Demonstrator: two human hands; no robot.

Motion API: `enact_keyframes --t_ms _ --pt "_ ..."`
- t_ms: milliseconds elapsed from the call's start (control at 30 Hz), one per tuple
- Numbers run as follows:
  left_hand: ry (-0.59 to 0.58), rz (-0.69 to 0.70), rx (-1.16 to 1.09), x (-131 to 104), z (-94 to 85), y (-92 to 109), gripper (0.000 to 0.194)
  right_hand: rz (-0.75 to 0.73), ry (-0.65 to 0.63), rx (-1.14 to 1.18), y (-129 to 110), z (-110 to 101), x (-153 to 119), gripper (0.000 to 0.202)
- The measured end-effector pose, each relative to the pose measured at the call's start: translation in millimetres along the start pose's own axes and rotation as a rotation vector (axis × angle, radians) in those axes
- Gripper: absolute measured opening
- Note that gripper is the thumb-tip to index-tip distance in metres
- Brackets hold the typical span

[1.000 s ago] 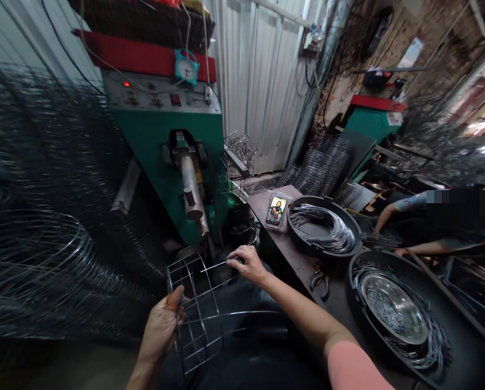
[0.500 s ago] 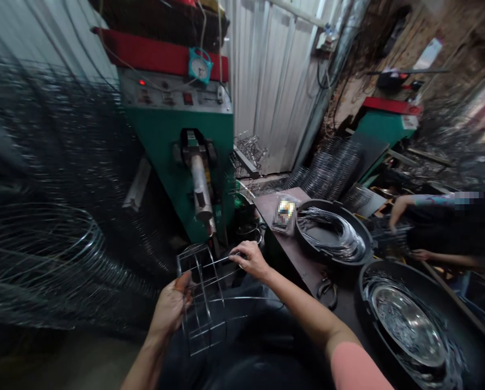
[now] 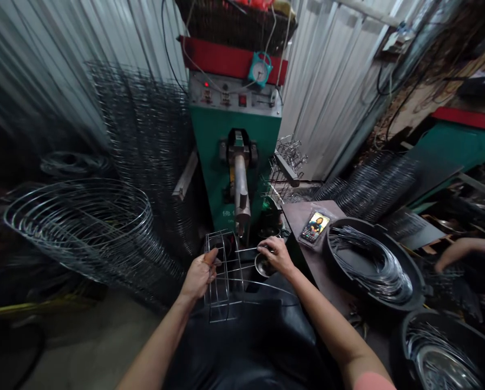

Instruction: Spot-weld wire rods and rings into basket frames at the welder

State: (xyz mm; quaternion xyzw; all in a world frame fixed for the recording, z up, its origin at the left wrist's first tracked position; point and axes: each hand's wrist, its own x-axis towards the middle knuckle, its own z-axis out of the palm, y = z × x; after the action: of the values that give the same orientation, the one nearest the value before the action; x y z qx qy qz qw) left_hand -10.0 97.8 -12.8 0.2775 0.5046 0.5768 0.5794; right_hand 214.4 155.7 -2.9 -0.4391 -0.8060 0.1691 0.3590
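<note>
Gripping a wire rack [image 3: 227,290], the left hand [image 3: 197,276] is covering its edge; the right hand [image 3: 277,254] is pinching a rod [image 3: 246,249]. The machine's [image 3: 208,141] writing [image 3: 227,213] is looking blurry.

Left hand [image 3: 201,275] curled tight (thumb [image 3: 210,256] uppermost); right hand [image 3: 275,254] pinching; both forearms [image 3: 327,311] angled forward, inward.

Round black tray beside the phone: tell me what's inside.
The tray holds a loose ring of silvery wires, the tray's dark bottom showing in the middle. What lies under the wires is covered.
</note>
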Motion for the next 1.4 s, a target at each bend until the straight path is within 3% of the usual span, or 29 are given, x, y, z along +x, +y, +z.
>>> enact_keyframes --t_ms 567,1067,1267,1400 --pt "0.023 -0.029 -0.073 39.0 8.8 -5.7 0.042 -0.047 -0.029 -0.096 23.3 -6.0 26.2 0.015" --pt "0.034 -0.044 -0.099 47.9 14.0 0.1 0.041 -0.003 -0.083 -0.069 34.9 -3.4 39.7 0.015" --pt "0.029 -0.112 -0.076 51.4 13.3 1.6 0.039 0.026 -0.097 -0.074 39.3 1.7 42.7 0.013" --pt "0.040 -0.100 -0.087 51.9 13.7 1.1 0.037 0.041 -0.102 0.007 31.1 -13.2 46.7 0.013"
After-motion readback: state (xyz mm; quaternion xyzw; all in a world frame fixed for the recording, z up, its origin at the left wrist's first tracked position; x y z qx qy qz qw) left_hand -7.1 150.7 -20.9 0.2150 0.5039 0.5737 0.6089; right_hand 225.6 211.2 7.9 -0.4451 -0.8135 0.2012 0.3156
